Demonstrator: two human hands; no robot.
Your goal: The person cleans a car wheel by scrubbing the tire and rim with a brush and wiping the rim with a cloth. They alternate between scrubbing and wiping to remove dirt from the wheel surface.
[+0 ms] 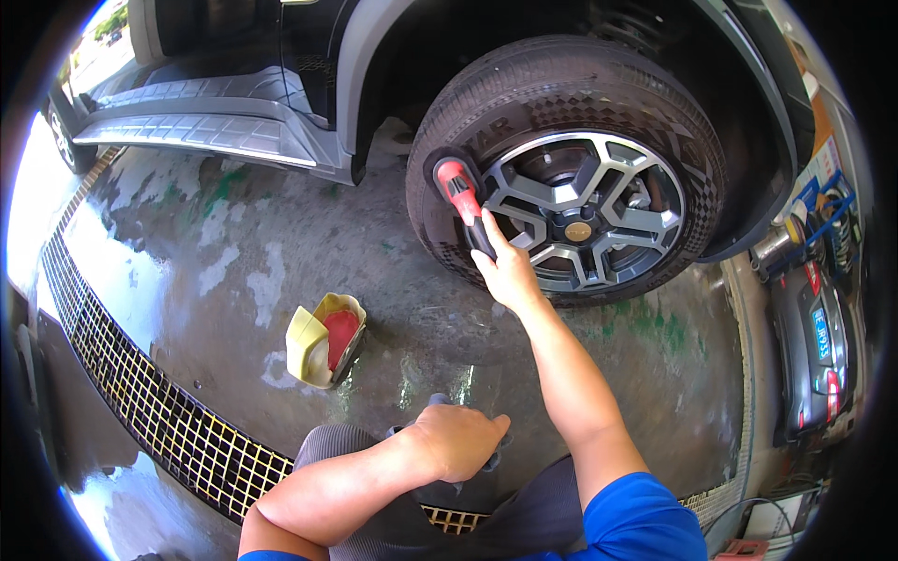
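My right hand (511, 272) grips the black end of a red-and-black handled brush (457, 184), with the index finger stretched along the handle. The brush's dark round head lies against the tyre sidewall (484, 133), left of the silver-and-black alloy wheel (578, 231). My left hand (459, 438) is low in the middle, over my knee; its palm side is hidden, and a bit of dark material shows about it, so whether it holds anything is unclear. A cut-open yellow plastic container (306, 343) with something red inside stands on the wet floor, left of the wheel.
The vehicle's side step (203, 130) runs along the upper left. Yellow floor grating (161, 400) curves along the left, with more at the lower right. A dark car (814, 350) stands at the far right, below a blue rack (828, 203) with metal parts. Wet concrete surrounds the container.
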